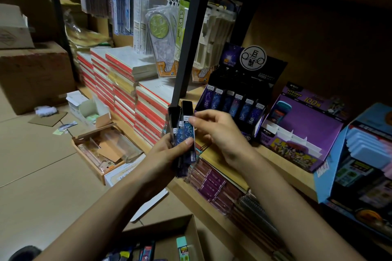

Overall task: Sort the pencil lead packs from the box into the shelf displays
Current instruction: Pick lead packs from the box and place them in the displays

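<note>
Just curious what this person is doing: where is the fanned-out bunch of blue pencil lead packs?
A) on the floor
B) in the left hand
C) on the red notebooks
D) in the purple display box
B: the left hand grips the fanned pencil lead packs, the right hand pinching the front one.

front lead pack (186, 133): you can read "2B" on its white label near the top; the finer print beside it is too small.
purple display box (307, 121): you'll see "100" in yellow on the back panel, with one unclear Chinese character after it.
round sign (252, 57): stylised black Chinese characters on white, atop the black display.
green ruler pack (182, 19): white Chinese characters running down it.
displayed lead packs (246, 110): white top labels, illegible to you.
</note>
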`<action>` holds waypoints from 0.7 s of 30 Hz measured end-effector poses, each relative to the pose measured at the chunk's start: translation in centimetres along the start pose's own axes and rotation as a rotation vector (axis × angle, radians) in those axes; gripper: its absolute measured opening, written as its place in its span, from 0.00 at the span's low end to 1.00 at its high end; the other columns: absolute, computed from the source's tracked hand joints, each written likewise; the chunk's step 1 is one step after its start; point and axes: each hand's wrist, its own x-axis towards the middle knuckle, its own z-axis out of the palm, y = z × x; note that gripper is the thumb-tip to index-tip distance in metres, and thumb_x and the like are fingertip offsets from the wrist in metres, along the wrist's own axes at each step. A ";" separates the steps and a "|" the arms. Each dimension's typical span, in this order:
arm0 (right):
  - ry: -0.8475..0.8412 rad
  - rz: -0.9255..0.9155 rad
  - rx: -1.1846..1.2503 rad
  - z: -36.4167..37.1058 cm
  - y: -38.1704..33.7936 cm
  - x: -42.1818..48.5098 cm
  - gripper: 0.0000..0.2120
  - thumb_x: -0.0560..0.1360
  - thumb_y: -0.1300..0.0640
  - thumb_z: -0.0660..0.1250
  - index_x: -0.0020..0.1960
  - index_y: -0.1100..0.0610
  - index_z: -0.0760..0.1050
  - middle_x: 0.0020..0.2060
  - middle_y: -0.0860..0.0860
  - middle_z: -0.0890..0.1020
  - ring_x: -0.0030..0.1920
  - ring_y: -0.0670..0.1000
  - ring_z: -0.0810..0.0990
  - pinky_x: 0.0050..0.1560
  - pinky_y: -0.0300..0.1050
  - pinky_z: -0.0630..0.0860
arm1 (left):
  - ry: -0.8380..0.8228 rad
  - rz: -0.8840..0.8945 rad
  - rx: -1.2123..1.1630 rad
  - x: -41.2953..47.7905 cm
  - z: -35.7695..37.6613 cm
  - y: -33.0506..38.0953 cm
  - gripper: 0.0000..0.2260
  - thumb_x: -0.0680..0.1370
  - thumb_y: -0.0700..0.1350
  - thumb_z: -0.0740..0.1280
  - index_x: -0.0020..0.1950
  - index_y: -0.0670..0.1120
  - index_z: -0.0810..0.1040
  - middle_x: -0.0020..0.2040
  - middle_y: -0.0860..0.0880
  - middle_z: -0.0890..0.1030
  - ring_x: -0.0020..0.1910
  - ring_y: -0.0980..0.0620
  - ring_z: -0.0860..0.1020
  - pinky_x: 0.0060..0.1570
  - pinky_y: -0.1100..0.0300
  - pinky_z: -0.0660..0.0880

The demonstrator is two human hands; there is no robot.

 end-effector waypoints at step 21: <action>0.610 -0.382 -0.005 -8.4 -0.9 3.6 0.05 0.74 0.62 0.69 0.46 0.53 0.76 0.41 0.48 0.81 0.42 0.47 0.81 0.40 0.40 0.80 | 0.231 -0.022 -0.126 1.9 -1.7 -0.6 0.08 0.79 0.45 0.61 0.54 0.45 0.76 0.39 0.48 0.77 0.36 0.55 0.77 0.31 0.62 0.77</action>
